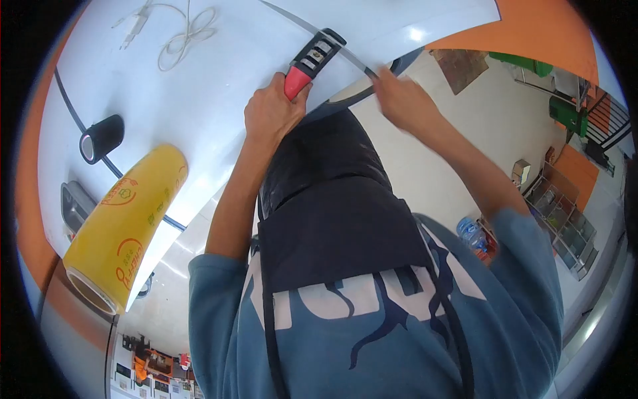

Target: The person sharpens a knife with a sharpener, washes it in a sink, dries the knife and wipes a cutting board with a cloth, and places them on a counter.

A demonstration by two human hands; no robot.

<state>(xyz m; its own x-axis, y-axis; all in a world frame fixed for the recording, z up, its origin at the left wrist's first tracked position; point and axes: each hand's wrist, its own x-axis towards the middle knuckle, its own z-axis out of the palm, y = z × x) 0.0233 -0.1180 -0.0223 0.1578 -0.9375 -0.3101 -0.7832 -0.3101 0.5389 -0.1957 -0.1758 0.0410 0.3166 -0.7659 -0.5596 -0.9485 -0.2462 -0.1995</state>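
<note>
My left hand [274,110] is closed round the red handle of a knife sharpener [318,54], whose black body has several slots and lies against the white table. In my right hand [407,100], slightly blurred, is the dark handle of a knife [353,61]. Its long blade runs across the sharpener's far end and on to the upper left, in or over a slot; I cannot tell how deep it sits.
On the white table [219,86] lie a white cable with a plug [136,26], a black cylindrical speaker [103,138] and a large yellow roll [129,226] near the left edge. A grey tray [78,205] is partly behind the roll. A water bottle [470,233] stands lower right.
</note>
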